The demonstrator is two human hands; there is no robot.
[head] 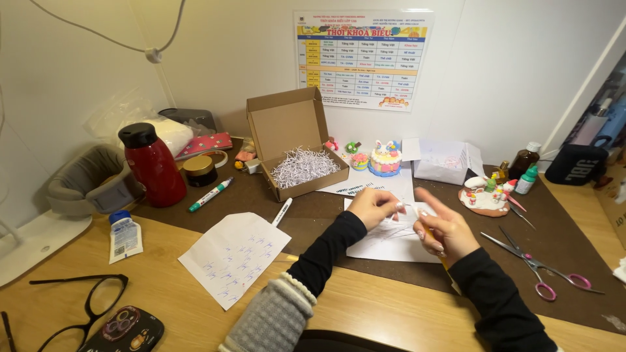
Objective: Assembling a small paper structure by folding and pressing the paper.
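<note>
Both hands met over white paper [391, 238] on the mat: left hand [373, 207] pinched shut on sth tiny, right hand [442, 229] w/ fingers loosely spread, grip unclear. Paper looked light, floppy; prob best held by an edge.

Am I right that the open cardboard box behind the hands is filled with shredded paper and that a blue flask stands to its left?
Not quite. In the head view the flask is red with a black cap, not blue. The cardboard box does hold shredded paper, and the flask stands to its left.

Black sleeves on both arms; grey knitted cuff on the left.
</note>
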